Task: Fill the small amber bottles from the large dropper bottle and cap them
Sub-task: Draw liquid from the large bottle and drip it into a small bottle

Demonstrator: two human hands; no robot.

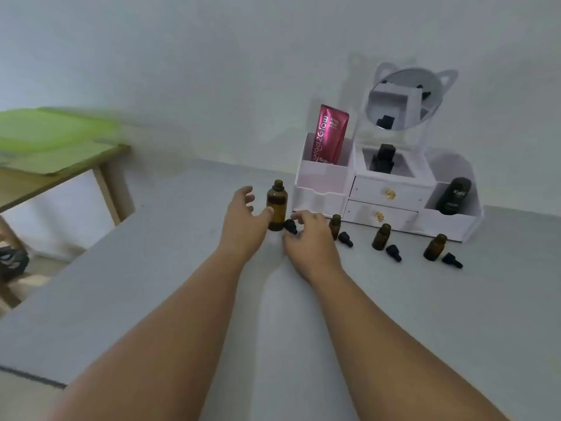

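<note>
Two bare forearms are stretched forward over a smooth, matte grey desk (151, 268). The left hand (243, 217) is spread open, its thumb touching the large dropper bottle (277, 206), which stands upright and uncapped at the hand's 3 o'clock; nothing is gripped. The right hand (309, 238) is loosely curled, unclenched, its fingertips at a black dropper cap (290, 226) lying at its 10 o'clock; whether the cap is pinched cannot be told. Three small amber bottles of glossy cylindrical glass (334, 226) (381, 237) (434, 247) stand open in a row toward 3 o'clock, each with a black conical cap (346, 239) lying beside it. Farther back, a white drawered organizer (382, 192) carries a round mirror (403, 98) and a pink tube (330, 133).
</note>
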